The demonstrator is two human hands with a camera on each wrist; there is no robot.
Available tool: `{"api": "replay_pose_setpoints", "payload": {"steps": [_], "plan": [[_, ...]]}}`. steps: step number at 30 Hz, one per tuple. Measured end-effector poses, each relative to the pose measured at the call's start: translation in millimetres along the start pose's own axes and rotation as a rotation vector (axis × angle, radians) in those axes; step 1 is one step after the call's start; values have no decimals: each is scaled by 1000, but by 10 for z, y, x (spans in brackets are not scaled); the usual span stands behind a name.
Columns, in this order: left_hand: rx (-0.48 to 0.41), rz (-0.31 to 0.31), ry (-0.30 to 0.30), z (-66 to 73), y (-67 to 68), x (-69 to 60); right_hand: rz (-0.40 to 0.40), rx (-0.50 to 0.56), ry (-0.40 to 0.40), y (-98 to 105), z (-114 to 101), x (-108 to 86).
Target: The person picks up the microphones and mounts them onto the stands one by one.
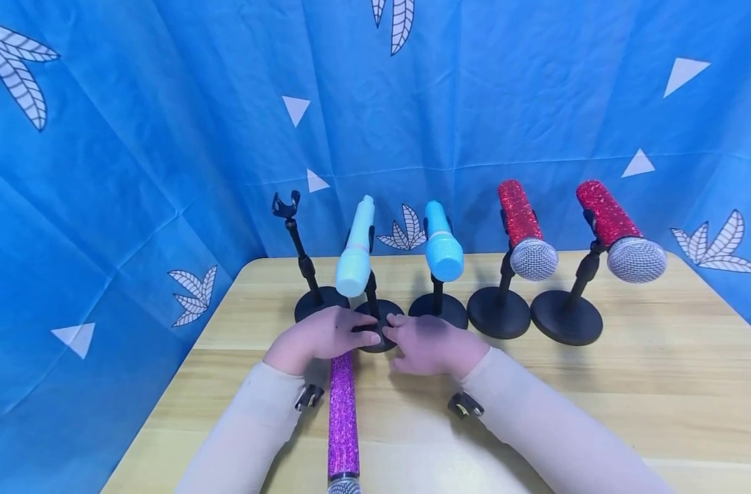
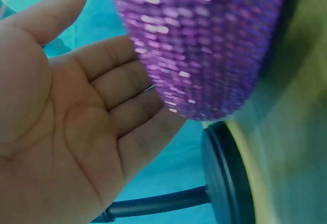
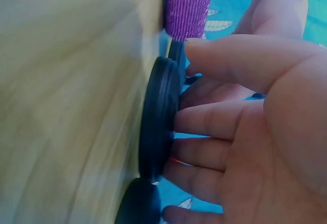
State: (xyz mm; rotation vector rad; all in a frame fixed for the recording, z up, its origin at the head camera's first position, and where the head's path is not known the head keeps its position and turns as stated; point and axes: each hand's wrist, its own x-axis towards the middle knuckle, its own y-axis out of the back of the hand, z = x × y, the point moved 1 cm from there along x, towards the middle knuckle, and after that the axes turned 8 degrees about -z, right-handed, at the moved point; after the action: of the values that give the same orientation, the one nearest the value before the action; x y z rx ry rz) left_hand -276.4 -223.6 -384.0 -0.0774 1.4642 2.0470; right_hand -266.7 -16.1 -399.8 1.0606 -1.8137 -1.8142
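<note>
My left hand [image 1: 326, 334] reaches to the near left side of a round black base [image 1: 382, 331]. That base carries a stand with a pale mint microphone [image 1: 358, 250] tilted in its clip. From the other side my right hand [image 1: 434, 343] meets the same base; in the right wrist view its extended fingertips touch the base's edge [image 3: 157, 122]. Both hands have their fingers mostly straight. A purple glittery microphone [image 1: 343, 418] lies on the table, its handle end beneath my left hand. In the left wrist view the purple handle [image 2: 199, 45] hides the left fingertips.
To the left stands a black microphone stand [image 1: 304, 264] with a bare clip. Right of the mint microphone are a blue microphone [image 1: 443, 250] and two red glittery ones [image 1: 520, 216] [image 1: 610, 213], each on its stand. A blue curtain [image 1: 412, 123] hangs behind the wooden table [image 1: 672, 398].
</note>
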Motion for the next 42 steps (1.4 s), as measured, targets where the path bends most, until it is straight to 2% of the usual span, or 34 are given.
{"api": "replay_pose_setpoints", "payload": {"steps": [11,18,21,25,28,31,38,42], "plan": [[-21,11,-15,-62,8,62,-10,186,24,25,162,28],[-66,16,-37,-113,-1,45,-1,144,59,-23,186,53],[-70,41,-72,-153,18,26,10,116,69,-25,172,55],[-80,72,-108,-199,91,-6,16,81,82,-1,144,48],[-102,102,-94,-228,174,-39,9,70,96,26,108,33],[-114,165,-72,-276,260,-78,-6,68,120,53,49,-2],[-201,376,-58,-472,507,-249,-22,42,158,118,-151,-102],[-299,546,2,-617,606,-323,-11,0,202,131,-278,-151]]}}
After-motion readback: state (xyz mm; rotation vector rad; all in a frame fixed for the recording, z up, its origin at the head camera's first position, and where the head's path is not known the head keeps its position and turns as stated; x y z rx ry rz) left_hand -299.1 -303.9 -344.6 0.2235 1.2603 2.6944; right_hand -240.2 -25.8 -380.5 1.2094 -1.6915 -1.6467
